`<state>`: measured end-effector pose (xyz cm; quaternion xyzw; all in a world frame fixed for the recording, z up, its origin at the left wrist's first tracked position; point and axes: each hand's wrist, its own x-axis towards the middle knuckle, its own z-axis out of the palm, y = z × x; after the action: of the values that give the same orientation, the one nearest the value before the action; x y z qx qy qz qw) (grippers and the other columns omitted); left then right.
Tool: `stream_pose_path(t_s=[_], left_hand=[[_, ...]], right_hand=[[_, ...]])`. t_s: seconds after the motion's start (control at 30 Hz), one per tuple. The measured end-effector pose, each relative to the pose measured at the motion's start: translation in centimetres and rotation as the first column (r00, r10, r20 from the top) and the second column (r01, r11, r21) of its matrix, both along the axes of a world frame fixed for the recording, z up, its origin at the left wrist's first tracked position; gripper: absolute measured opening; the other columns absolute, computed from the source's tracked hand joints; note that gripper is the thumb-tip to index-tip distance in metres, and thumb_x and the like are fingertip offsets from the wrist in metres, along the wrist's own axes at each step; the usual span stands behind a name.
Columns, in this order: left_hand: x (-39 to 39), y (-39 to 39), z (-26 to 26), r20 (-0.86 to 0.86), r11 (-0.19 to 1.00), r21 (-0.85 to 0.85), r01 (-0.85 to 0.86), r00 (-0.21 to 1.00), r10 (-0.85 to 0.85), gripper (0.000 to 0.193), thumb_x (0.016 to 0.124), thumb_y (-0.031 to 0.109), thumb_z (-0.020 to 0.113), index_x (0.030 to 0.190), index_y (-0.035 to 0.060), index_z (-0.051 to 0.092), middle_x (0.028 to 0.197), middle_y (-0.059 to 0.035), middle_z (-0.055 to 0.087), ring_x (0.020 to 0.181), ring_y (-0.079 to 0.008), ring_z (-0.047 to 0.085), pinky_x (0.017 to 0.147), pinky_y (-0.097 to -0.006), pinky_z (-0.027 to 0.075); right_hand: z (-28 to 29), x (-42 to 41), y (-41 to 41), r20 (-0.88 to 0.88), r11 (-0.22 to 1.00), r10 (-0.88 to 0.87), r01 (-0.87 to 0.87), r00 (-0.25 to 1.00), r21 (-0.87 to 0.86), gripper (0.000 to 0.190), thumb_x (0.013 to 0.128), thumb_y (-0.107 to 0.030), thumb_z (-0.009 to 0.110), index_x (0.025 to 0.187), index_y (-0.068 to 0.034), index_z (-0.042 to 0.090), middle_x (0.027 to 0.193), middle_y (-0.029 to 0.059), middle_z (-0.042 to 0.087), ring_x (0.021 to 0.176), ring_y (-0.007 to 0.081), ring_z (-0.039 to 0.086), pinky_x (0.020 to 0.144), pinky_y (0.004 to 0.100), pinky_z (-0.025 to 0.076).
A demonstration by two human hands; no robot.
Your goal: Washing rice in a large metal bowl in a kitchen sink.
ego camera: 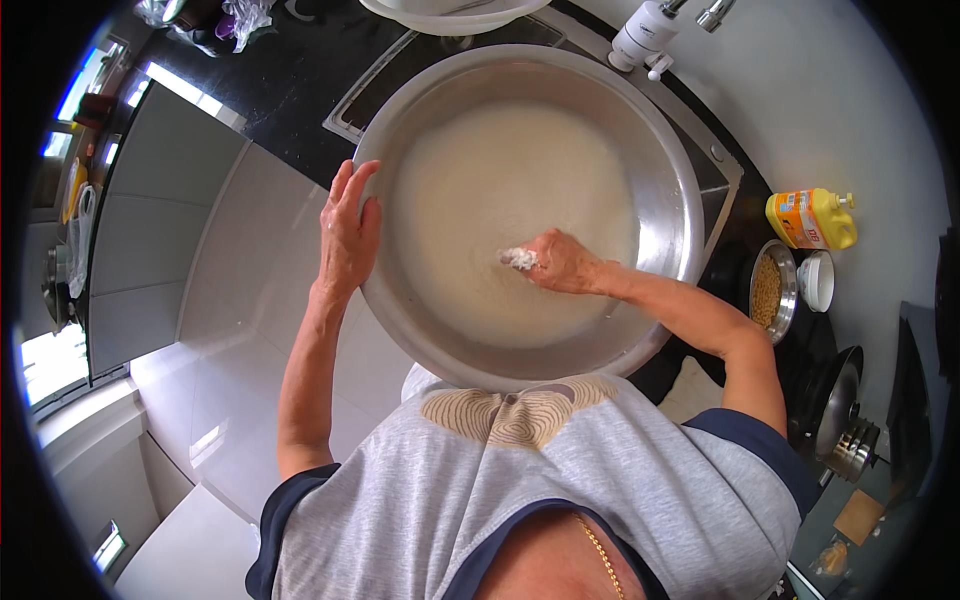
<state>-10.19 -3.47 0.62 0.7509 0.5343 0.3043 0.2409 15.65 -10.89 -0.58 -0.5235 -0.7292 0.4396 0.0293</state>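
Observation:
A large metal basin [667, 172] stands before me, with cloudy whitish water [517, 172] in it. My left hand [350, 225] holds the basin's left rim, its fingertips and thumb bent over the edge. At the water's surface, right of the basin's middle, my right hand [562, 262] is closed around a clump of wet white grains [520, 259] that look like rice. The grains show at the finger side of the fist. Cloudy water hides the bottom of the basin.
Behind the basin are a sink edge [345, 124], a white plastic bowl [457, 22] and a faucet filter [643, 34]. On the right stand a yellow pump bottle [814, 219], a metal bowl of yellowish beans [766, 291], a white bowl [819, 281] and a lidded pan [838, 409].

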Motion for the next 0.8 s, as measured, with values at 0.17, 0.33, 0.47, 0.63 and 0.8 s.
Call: stream_pose_path(t_s=[0.17,0.33,0.47,0.63,0.8], left_hand=[[0.0,0.1,0.3,0.019,1.0,-0.005,0.006,1.0,-0.006,0.034,0.08,0.004,0.045,0.112,0.0139,0.054,0.13,-0.0143,0.038,0.118,-0.0322,0.038,0.091,-0.0425,0.04],[0.0,0.2,0.2,0.024,1.0,-0.015,0.017,1.0,-0.017,0.033,0.081,0.005,0.045,0.11,0.0145,0.055,0.13,-0.0145,0.037,0.116,-0.0321,0.04,0.089,-0.0424,0.042],[0.2,0.3,0.1,0.002,1.0,0.0,-0.005,1.0,0.005,0.033,0.08,0.004,0.045,0.11,0.0157,0.055,0.131,-0.0154,0.036,0.116,-0.0324,0.041,0.087,-0.0416,0.043],[0.2,0.0,0.8,0.035,0.999,-0.01,0.034,0.999,-0.033,0.035,0.077,0.0,0.044,0.11,0.0107,0.052,0.128,-0.0243,0.035,0.112,-0.04,0.041,0.093,-0.0409,0.036],[0.1,-0.3,1.1,0.019,0.999,0.023,0.041,0.999,-0.042,0.037,0.075,-0.002,0.045,0.108,0.0108,0.053,0.127,-0.0252,0.035,0.111,-0.0412,0.041,0.092,-0.041,0.035]], right_hand=[[1.8,0.7,2.1,0.218,0.899,0.216,-0.281,0.952,0.336,0.034,0.075,-0.029,0.057,0.101,-0.007,0.056,0.086,0.0199,0.057,0.08,0.0335,0.056,0.069,0.0396,0.045],[0.7,-0.1,7.8,0.129,0.844,-0.154,0.063,0.98,0.532,0.035,0.073,-0.023,0.061,0.1,-0.003,0.052,0.103,0.0219,0.051,0.093,0.0349,0.052,0.076,0.0411,0.045],[-2.1,-1.6,14.0,0.333,0.842,-0.284,0.068,0.899,0.535,0.03,0.074,-0.02,0.058,0.095,0.002,0.052,0.09,0.0218,0.057,0.082,0.0363,0.057,0.068,0.0433,0.047],[-3.3,-7.0,14.6,0.37,0.868,-0.089,-0.11,0.925,0.484,0.025,0.076,-0.023,0.054,0.083,0.0,0.053,0.08,0.021,0.058,0.077,0.0372,0.058,0.064,0.044,0.047],[-4.7,-10.1,9.2,0.263,0.71,0.088,-0.246,0.961,0.66,0.022,0.072,-0.025,0.055,0.077,-0.003,0.056,0.076,0.0152,0.058,0.074,0.0314,0.057,0.069,0.0406,0.044]])
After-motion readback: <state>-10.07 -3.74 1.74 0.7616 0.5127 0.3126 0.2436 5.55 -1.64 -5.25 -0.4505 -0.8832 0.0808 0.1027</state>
